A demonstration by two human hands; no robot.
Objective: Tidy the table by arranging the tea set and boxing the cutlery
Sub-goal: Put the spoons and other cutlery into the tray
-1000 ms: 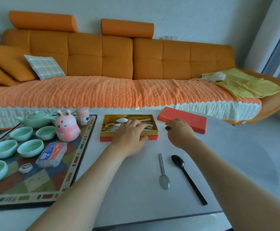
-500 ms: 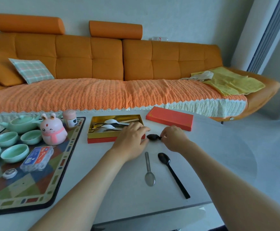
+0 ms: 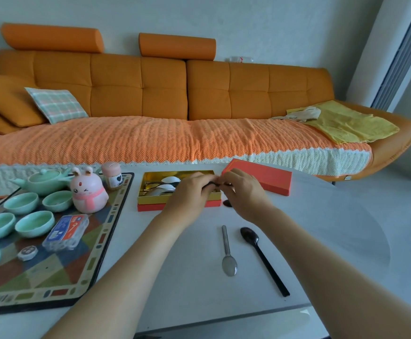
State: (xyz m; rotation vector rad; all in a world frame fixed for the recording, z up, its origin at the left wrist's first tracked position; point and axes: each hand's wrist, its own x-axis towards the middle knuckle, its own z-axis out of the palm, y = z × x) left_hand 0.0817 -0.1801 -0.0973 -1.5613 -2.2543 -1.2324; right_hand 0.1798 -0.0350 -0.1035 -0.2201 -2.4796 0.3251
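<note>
— Where are the hands sitting?
— Left hand (image 3: pixel 189 195) and right hand (image 3: pixel 244 195) are sitting together mid-frame, both pinching a small black spoon (image 3: pixel 213 184) over the right end of the gold-lined red box (image 3: pixel 148 199).

Surface findings: glossy tableware, matt card and coarse cloth are showing.
The table (image 3: pixel 321 241) is presenting a smooth, matt pale top. The metal spoon (image 3: pixel 228 263) is showing dull-shining bare steel. The long black spoon (image 3: pixel 263 258) is reading as smooth and semi-gloss, the small black spoon (image 3: pixel 210 184) likewise dark. The box (image 3: pixel 150 198) is gleaming with a gold foil lining, and its red lid (image 3: pixel 268 178) is looking like matt card. The cups (image 3: pixel 34 223) and teapot (image 3: pixel 44 181) are carrying a glossy pale-green glaze. The sofa throw (image 3: pixel 150 140) is showing coarse woven cloth.
</note>
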